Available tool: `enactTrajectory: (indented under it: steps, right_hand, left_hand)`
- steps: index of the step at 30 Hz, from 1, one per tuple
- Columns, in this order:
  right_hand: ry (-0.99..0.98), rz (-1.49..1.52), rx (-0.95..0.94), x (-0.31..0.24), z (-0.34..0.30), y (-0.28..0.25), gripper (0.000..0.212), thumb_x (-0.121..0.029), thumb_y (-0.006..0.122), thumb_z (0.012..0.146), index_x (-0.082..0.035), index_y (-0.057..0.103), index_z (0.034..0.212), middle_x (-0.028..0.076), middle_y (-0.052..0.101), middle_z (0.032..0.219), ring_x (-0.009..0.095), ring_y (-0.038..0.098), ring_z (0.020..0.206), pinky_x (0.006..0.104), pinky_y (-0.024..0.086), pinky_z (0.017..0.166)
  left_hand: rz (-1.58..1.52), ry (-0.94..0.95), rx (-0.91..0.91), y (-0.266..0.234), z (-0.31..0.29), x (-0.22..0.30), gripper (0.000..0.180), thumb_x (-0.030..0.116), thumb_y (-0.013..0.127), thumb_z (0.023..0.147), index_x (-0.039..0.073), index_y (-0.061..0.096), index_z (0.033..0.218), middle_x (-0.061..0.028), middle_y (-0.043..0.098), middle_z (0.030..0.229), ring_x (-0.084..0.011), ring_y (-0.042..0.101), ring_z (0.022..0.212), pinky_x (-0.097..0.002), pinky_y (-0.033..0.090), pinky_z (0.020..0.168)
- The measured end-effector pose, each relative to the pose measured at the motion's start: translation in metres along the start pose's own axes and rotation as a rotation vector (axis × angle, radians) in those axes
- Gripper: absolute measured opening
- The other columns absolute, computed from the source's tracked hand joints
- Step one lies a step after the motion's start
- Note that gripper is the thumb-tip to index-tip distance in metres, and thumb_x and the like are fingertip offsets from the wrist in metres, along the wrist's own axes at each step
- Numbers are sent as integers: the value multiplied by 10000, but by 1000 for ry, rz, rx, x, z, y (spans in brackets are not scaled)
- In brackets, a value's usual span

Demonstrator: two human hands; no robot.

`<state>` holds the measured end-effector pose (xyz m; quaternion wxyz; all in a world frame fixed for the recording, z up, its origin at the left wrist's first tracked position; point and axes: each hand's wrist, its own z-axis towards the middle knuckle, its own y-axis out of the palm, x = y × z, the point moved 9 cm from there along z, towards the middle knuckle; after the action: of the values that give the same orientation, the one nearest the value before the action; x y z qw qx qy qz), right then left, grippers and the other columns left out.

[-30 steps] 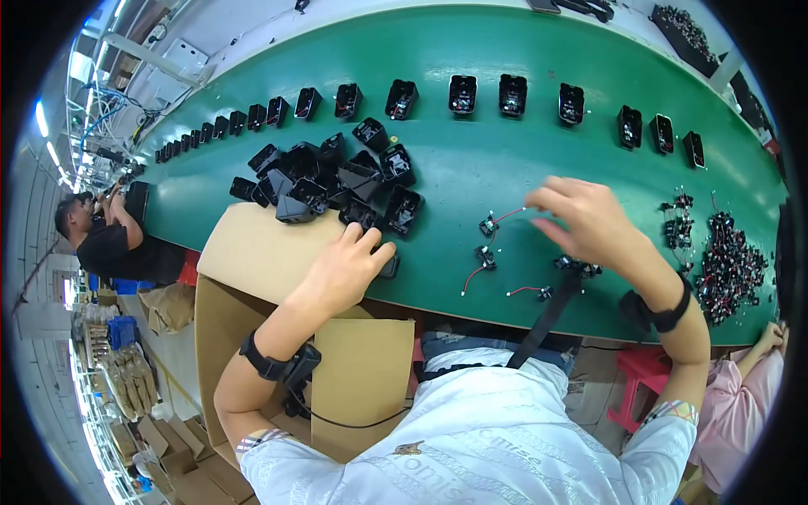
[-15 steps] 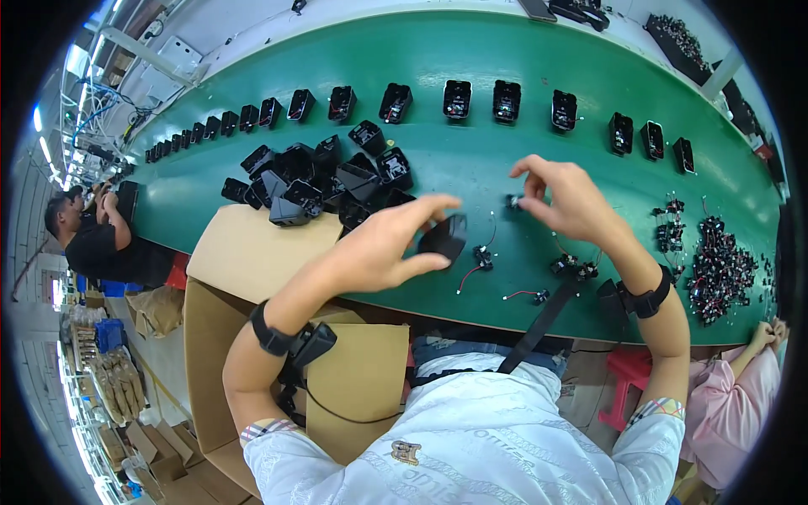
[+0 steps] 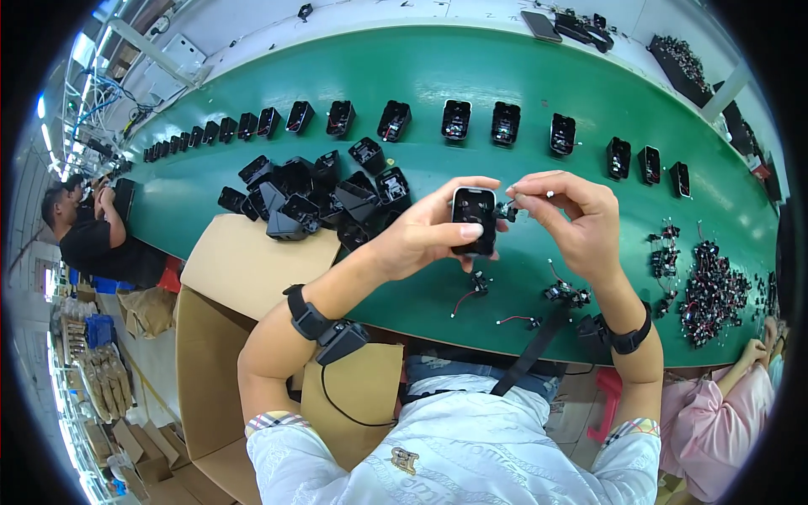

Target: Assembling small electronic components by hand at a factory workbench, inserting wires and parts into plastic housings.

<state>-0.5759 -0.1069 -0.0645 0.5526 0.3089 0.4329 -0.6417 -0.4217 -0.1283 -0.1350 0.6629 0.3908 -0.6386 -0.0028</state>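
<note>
My left hand (image 3: 425,229) grips a black plastic housing (image 3: 474,206), its open hollow side facing up and my thumb lying over its near end. Close by on the right, my right hand (image 3: 572,210) pinches a small black part with wires (image 3: 507,210) by its lead, a tiny white connector sticking out between the fingers. That part hangs at the housing's right edge; whether it touches is unclear. Below my hands, similar wired parts (image 3: 566,293) lie near the table's front edge, with a red-wired one (image 3: 480,284) just left of them.
Several black housings (image 3: 341,118) stand in a row along the green table (image 3: 295,84). A heap of housings (image 3: 295,181) lies left, beside an open cardboard box (image 3: 206,337). A pile of small parts (image 3: 715,295) sits right. Other people work at both ends.
My left hand has turned the housing open side up and brought it right. My right hand has lifted the small wired part off the table and up beside it.
</note>
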Motion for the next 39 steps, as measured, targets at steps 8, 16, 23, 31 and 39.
enactTrajectory:
  steps: [8, 16, 23, 31, 39]
  right_hand:
    - [-41, -122, -129, -2, 6, 16, 161, 115, 716, 859, 27, 724, 993, 114, 715, 1008, 171, 692, 926, 288, 562, 781]
    - [42, 56, -96, 15, 8, 9, 170, 135, 706, 854, 36, 707, 992, 120, 693, 1051, 181, 695, 957, 309, 595, 859]
    - [31, -62, -54, 13, 9, 6, 160, 125, 708, 858, 30, 713, 987, 119, 703, 1034, 179, 695, 950, 299, 586, 843]
    - [-240, -182, -38, -15, 6, 9, 221, 124, 776, 779, 3, 719, 955, 107, 729, 928, 197, 699, 844, 299, 551, 707]
    - [-556, -283, -156, -44, -8, 35, 315, 102, 817, 649, -48, 729, 911, 65, 736, 924, 238, 687, 795, 331, 562, 677]
  left_hand:
    - [126, 64, 38, -4, 3, 6, 630, 178, 710, 952, 87, 392, 1487, -117, 629, 1204, -159, 653, 964, -285, 540, 695]
    - [85, 84, -38, -2, 4, 8, 859, 247, 673, 888, 46, 242, 1603, -213, 583, 1323, -235, 633, 1144, -351, 557, 804]
    - [47, -19, -63, -4, 2, 3, 729, 389, 525, 992, 37, 284, 1583, -219, 582, 1304, -213, 665, 984, -323, 526, 726]
    - [-256, -55, -84, -4, 5, -4, 538, 457, 381, 1081, 82, 472, 1455, -98, 619, 1028, -190, 555, 722, -298, 432, 589]
    - [-331, -206, -110, -6, -8, -19, 1026, 869, 157, 939, 0, 624, 1224, -87, 623, 778, -152, 512, 542, -270, 370, 449]
